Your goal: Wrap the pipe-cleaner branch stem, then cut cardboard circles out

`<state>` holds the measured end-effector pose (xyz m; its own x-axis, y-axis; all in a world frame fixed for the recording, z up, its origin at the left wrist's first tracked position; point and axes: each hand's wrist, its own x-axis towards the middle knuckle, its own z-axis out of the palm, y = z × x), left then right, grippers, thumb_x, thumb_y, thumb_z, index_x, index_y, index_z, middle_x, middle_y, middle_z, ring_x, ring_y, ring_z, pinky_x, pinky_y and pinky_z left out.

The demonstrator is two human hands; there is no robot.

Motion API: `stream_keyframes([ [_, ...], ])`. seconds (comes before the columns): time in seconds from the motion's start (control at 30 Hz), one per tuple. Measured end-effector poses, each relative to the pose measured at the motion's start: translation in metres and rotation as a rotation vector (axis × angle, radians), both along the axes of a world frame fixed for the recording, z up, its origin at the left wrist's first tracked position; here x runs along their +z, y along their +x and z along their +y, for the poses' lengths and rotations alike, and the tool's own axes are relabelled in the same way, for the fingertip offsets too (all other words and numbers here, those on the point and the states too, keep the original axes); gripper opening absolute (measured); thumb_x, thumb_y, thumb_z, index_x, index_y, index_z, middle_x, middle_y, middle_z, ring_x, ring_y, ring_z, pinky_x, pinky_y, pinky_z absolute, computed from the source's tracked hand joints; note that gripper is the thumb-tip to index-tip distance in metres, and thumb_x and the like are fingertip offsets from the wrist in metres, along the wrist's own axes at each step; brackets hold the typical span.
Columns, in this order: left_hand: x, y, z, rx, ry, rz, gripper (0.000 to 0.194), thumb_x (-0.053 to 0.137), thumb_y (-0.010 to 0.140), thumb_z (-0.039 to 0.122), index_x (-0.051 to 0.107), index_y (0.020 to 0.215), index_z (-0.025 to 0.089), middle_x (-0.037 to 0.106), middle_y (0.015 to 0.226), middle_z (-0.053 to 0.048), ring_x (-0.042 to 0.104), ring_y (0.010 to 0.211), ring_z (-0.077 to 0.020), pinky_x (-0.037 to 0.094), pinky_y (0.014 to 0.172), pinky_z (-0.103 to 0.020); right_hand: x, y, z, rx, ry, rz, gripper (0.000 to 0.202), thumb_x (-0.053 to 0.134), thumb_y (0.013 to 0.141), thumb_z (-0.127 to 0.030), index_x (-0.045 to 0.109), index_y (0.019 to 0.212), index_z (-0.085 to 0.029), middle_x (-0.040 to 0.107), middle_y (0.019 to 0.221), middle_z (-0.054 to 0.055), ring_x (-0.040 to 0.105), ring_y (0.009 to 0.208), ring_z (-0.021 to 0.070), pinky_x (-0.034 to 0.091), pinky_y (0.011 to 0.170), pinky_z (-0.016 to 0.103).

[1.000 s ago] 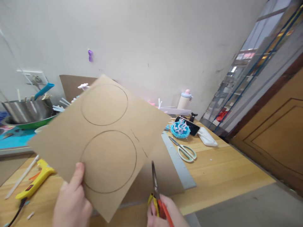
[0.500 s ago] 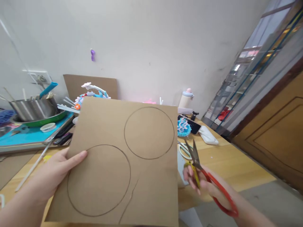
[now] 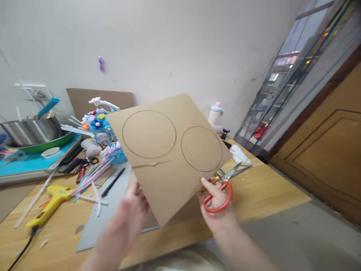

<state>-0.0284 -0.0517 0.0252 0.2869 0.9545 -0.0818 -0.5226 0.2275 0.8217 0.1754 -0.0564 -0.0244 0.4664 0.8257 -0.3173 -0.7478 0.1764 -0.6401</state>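
A brown cardboard sheet (image 3: 158, 188) is held tilted above the table, with two drawn circles and a short jagged slit or line on its face. My right hand (image 3: 218, 205) pinches its lower right edge, thumb on the front. That same hand also carries scissors (image 3: 229, 174) with red and yellow handles, their blades parted and pointing right, away from the sheet. My left hand (image 3: 129, 214), smeared by motion, is at the sheet's lower left edge. Its fingers are partly behind the cardboard, and whether they grip it is unclear.
On the left lie a yellow glue gun (image 3: 52, 203), a black pen (image 3: 113, 182), pipe cleaners (image 3: 94, 177) and a grey mat (image 3: 98, 222). Behind them stand a blue flower-covered basket (image 3: 98, 124) and a metal pot (image 3: 31, 131). A bottle (image 3: 216, 113) stands near the wall.
The cardboard has turned clockwise and moved farther from me. My right hand has come to its edge, still holding the scissors; my left hand has shifted right and down from its earlier grip.
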Motion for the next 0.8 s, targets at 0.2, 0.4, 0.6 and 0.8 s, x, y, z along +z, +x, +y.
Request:
stream_keyframes([
  [0.2, -0.034, 0.027, -0.004, 0.183, -0.368, 0.240, 0.044, 0.070, 0.070, 0.031, 0.058, 0.110, 0.018, 0.069, 0.101, -0.010, 0.068, 0.079, -0.0220, 0.057, 0.064, -0.032, -0.007, -0.022, -0.014, 0.191, 0.168, -0.161, 0.025, 0.069, 0.068, -0.019, 0.053, 0.087, -0.022, 0.065, 0.088, -0.001, 0.062, 0.088, 0.0187, 0.050, 0.079, 0.035],
  [0.4, -0.038, 0.021, -0.003, 0.129, -0.445, 0.147, 0.028, 0.069, 0.071, 0.022, 0.062, 0.097, 0.015, 0.072, 0.087, -0.008, 0.067, 0.062, -0.0171, 0.055, 0.049, -0.025, -0.015, -0.013, -0.015, 0.210, 0.186, -0.401, 0.018, 0.067, 0.072, -0.028, 0.056, 0.085, -0.022, 0.064, 0.096, 0.005, 0.057, 0.098, 0.0227, 0.048, 0.084, 0.039],
  [0.6, -0.035, 0.010, 0.001, 0.269, -0.426, 0.246, 0.043, 0.066, 0.073, 0.024, 0.056, 0.115, 0.022, 0.070, 0.104, -0.008, 0.067, 0.091, -0.0254, 0.057, 0.072, -0.035, -0.036, 0.018, -0.030, 0.428, 0.125, -0.499, 0.032, 0.056, 0.077, -0.053, 0.053, 0.085, -0.022, 0.049, 0.076, 0.001, 0.048, 0.063, 0.0138, 0.044, 0.056, 0.027],
  [0.8, -0.037, -0.016, 0.008, 0.406, -0.210, 0.543, 0.041, 0.067, 0.071, 0.038, 0.061, 0.109, 0.023, 0.069, 0.106, -0.005, 0.058, 0.109, -0.0257, 0.045, 0.097, -0.034, -0.013, 0.058, -0.065, 0.997, -0.074, -0.780, 0.050, 0.054, 0.066, -0.069, 0.057, 0.084, -0.022, 0.050, 0.076, 0.005, 0.046, 0.064, 0.0162, 0.041, 0.056, 0.027],
])
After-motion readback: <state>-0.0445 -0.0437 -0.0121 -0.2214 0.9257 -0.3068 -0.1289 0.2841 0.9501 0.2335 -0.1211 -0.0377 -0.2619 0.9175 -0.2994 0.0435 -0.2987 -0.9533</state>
